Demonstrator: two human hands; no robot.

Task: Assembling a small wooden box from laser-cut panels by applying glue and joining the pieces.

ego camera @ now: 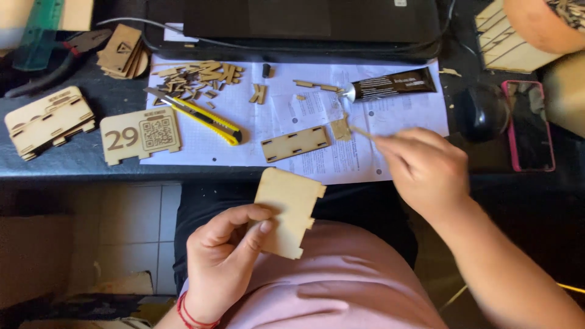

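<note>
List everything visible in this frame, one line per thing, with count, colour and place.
wooden panel: 1, pale tan, held above the lap
thin stick: 1, pale wood, in the right hand, tip near the glue tube
glue tube: 1, black, on the paper, upper centre
slotted wooden strip: 1, tan, on the paper, centre
utility knife: 1, yellow and black, left part of the paper
wooden letter pieces: a pile, tan, upper left of the paper
paper sheets: white, on the dark table
numbered wooden plaque: 1, tan, left of the knife
wooden box part: 1, tan, far left
phone: 1, pink case, right
left hand: holds the panel
right hand: holds the stick
</note>
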